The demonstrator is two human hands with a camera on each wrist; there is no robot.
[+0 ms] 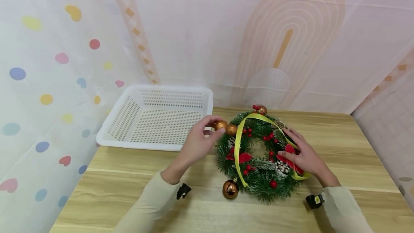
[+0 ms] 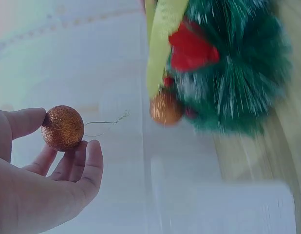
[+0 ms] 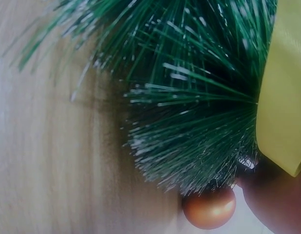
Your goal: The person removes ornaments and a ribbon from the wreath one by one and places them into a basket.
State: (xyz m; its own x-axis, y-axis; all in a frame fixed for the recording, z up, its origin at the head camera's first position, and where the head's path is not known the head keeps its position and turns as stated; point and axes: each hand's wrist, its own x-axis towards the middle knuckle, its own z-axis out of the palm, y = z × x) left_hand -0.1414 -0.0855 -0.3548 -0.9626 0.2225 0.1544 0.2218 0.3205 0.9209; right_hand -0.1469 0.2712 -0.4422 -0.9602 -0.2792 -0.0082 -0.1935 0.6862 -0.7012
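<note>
My left hand (image 1: 198,141) pinches a glittery copper bauble (image 2: 63,128) between thumb and fingers; a thin gold loop sticks out from it in the left wrist view. The bauble is held at the left edge of a green Christmas wreath (image 1: 265,188). Close beside it, another glittery copper bauble (image 1: 231,129) sits on the wreath. My right hand (image 1: 305,155) rests on the wreath's right side, fingers extended, thumb near a red flower (image 1: 290,149). A yellow ribbon (image 1: 238,146) arches over the wreath. Little of the right hand shows in the right wrist view.
A white plastic basket (image 1: 111,118) stands at the back left of the wooden table (image 1: 129,182). A shiny copper bauble (image 1: 230,189) lies at the wreath's front left edge, and another bauble (image 1: 262,110) is at its back. A patterned cloth (image 1: 200,28) hangs behind.
</note>
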